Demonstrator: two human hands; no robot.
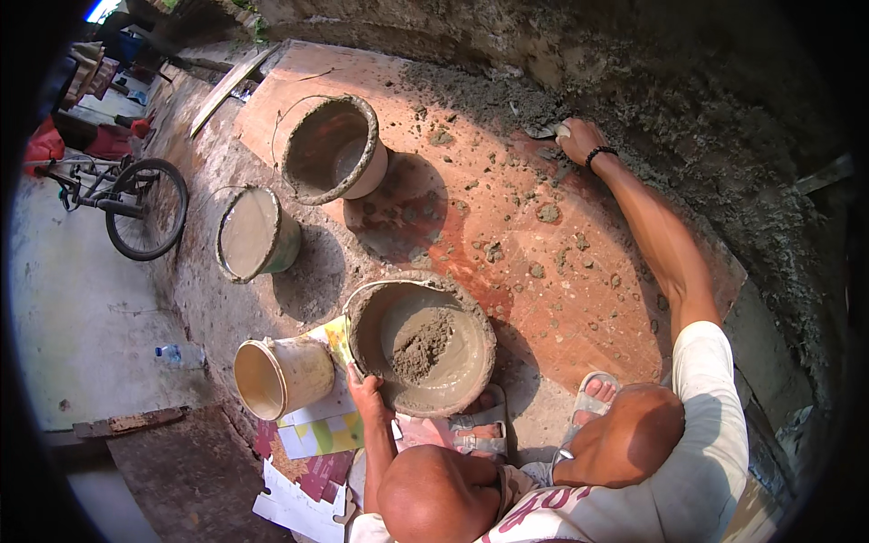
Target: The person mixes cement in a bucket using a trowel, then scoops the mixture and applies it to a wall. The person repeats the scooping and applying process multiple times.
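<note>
Left hand (368, 395) grips the rim of the bucket (385, 317), likely heavy with wet mortar (422, 347), best rim-held; right hand (581, 142) is closed round a light, stiff-looking trowel (540, 132).

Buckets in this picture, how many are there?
4: a mortar bucket gripped by the left hand, a cream bucket left of it, a green bucket above that, and a muddy bucket farthest ahead. None looks hidden.

Along the board's (579, 339) far edge lies mortar (489, 95); near its left edge stands one bucket (369, 178), a second bucket (288, 242) farther left; left of the tub (486, 362), a pail (314, 366)
</note>
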